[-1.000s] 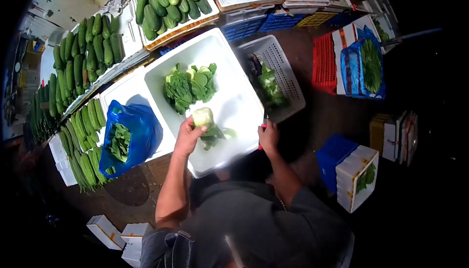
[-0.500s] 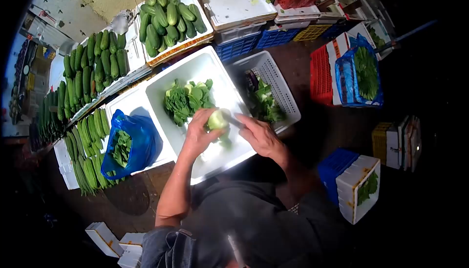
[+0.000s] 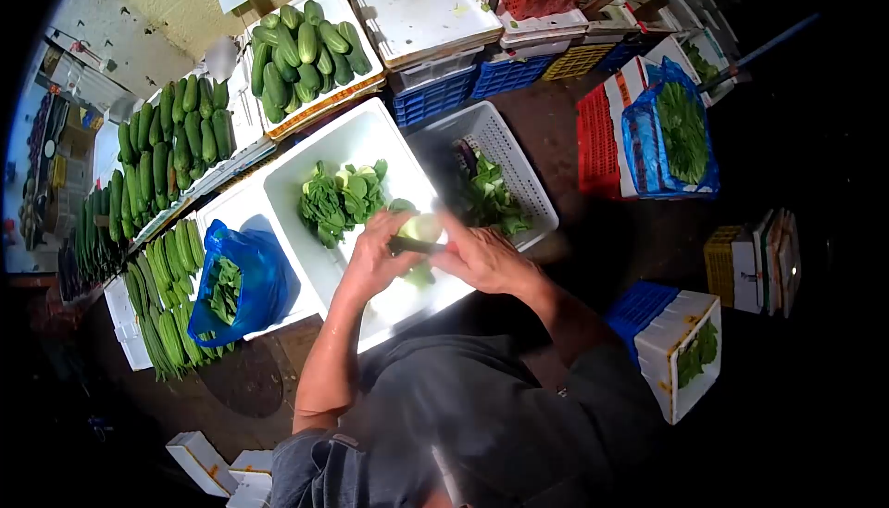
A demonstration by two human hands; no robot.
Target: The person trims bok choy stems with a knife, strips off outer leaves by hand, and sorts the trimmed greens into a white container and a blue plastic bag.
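Note:
My left hand is closed around a head of bok choy, its pale base facing right. My right hand presses against the base and grips a small knife, whose dark blade lies across the near side of the bok choy toward my left fingers. Motion blurs the right fingertips, and the knife handle is hidden. Both hands are over a white foam box. Inside it, beyond my left hand, is a pile of trimmed bok choy. A blurred green piece shows below the hands.
Right of the box, a grey perforated crate holds leafy pieces. A blue plastic bag of greens stands to the left. Cucumbers and ridged gourds lie on trays. A blue-lined basket and foam box stand right.
The knife has moved from the right side of the bok choy to across its near side. My right hand has closed in against the base. The whole view has shifted slightly.

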